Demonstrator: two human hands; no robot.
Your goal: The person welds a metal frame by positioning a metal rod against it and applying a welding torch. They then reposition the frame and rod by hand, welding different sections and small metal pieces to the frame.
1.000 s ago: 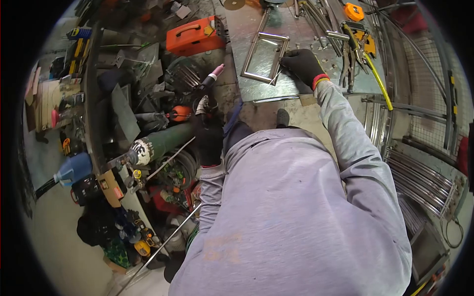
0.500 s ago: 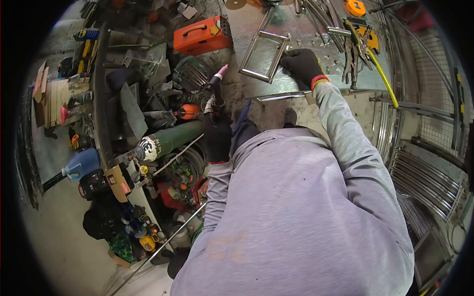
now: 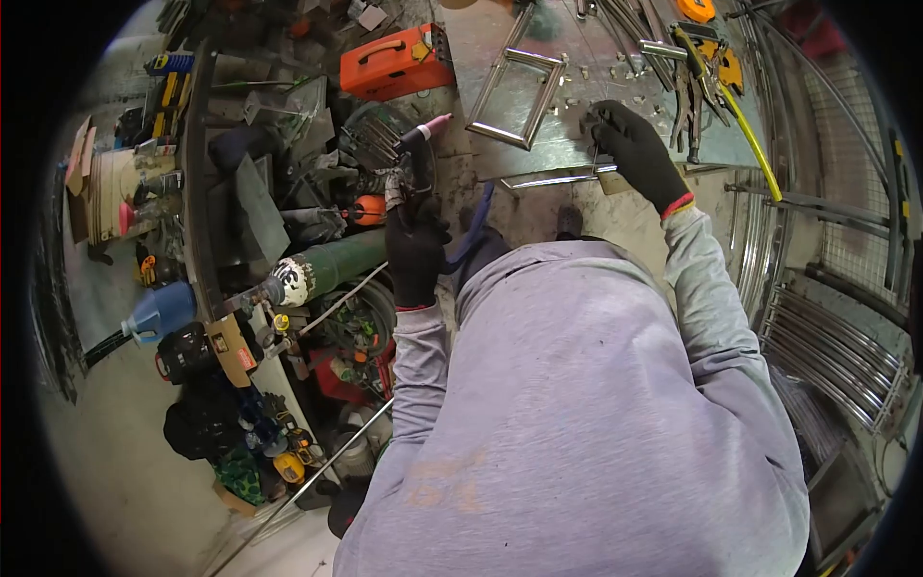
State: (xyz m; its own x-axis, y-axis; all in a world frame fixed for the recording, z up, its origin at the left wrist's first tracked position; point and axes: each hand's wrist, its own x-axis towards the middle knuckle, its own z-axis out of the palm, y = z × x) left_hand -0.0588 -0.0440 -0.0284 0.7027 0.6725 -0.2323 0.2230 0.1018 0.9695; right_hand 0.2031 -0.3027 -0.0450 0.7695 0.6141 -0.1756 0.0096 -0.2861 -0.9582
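Note:
My left hand (image 3: 415, 258), in a black glove, is closed around a TIG welding torch (image 3: 415, 144) with a pink nozzle pointing up and right. A blue cable or strap (image 3: 471, 229) runs beside this hand. My right hand (image 3: 635, 149), in a black glove with a red cuff, hangs over the front of the metal table (image 3: 577, 125). Its fingers are drawn together, and whatever they pinch is too small to make out. Left of it a rectangular shiny metal frame (image 3: 498, 136) lies flat on the table. Several small metal pieces (image 3: 630, 99) are scattered beyond my fingers.
Locking pliers (image 3: 685, 115), a yellow-green strip (image 3: 750, 144) and an orange tape measure (image 3: 696, 10) lie at the table's right. An orange machine case (image 3: 396, 65) stands left of the table. A green gas cylinder (image 3: 332, 269) lies among clutter at left. Metal racks stand at right.
My right hand has moved right and slightly back toward me, away from the metal frame. My left hand has shifted slightly left, and the torch nozzle now points more to the right.

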